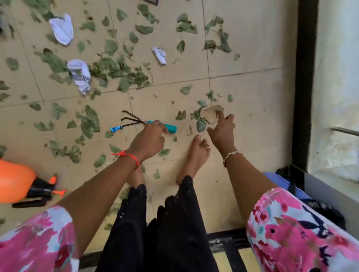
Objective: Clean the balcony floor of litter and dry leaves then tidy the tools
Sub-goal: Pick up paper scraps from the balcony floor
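Note:
Dry green leaves [119, 71] lie scattered over the beige tiled balcony floor [250, 94], mixed with crumpled white paper [62, 28], [80, 75], [159, 54]. My left hand [150, 138] grips the teal handle of a small hand rake [145, 123], whose black prongs point left, just above the floor. A blue foil wrapper [116, 128] lies by the prongs. My right hand [222, 130] reaches down with fingers spread and pinches a brownish dry leaf [212, 114].
An orange spray bottle [5, 180] with a black nozzle lies at the left. A black-framed wall and window [304, 80] run along the right. A blue and black bag [293, 189] sits in the right corner. My bare feet [195, 155] stand mid-floor.

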{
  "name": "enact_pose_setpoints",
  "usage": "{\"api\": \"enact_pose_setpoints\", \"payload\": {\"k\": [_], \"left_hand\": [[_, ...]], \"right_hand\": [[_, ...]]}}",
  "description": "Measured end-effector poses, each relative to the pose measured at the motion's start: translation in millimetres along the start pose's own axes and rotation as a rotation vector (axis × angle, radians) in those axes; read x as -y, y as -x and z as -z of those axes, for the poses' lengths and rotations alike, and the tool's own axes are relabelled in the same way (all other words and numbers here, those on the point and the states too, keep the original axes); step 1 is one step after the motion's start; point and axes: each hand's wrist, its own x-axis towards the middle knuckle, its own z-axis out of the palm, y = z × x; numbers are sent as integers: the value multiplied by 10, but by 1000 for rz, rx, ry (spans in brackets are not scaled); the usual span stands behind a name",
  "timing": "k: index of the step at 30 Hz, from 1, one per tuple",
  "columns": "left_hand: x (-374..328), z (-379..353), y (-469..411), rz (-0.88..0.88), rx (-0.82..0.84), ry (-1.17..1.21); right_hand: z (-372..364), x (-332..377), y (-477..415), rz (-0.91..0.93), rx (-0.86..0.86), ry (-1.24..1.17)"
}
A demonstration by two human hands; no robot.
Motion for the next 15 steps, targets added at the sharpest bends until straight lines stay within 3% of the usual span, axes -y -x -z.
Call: {"api": "enact_pose_setpoints", "payload": {"k": [7, 15], "left_hand": [[543, -282, -533, -6, -161, 121], [987, -473, -503, 58, -290, 149]], "right_hand": [[-496, -127, -828, 59, -85, 278], [-655, -317, -1251, 160, -158, 668]]}}
